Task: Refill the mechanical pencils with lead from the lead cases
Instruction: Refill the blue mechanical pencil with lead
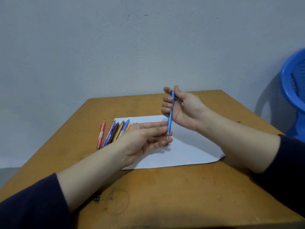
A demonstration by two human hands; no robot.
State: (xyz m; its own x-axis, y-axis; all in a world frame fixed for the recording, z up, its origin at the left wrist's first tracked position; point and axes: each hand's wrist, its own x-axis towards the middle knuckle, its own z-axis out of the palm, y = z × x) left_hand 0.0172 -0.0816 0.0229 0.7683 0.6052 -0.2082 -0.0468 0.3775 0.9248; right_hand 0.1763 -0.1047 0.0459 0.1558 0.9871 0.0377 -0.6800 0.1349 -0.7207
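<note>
My right hand grips a blue mechanical pencil nearly upright, tip down, thumb at its top end. My left hand lies palm up below it, fingers extended and apart, with the pencil's tip at its fingertips. Whether those fingers pinch the tip or a lead is too small to tell. Both hands hover over a white sheet of paper. A row of several mechanical pencils, pink, purple, dark, yellow, blue and orange, lies on the table left of the sheet, partly hidden by my left hand. No lead case is visible.
The wooden table stands against a grey wall. A blue plastic chair is off the table's right side. Pen scribbles mark the table near my left forearm.
</note>
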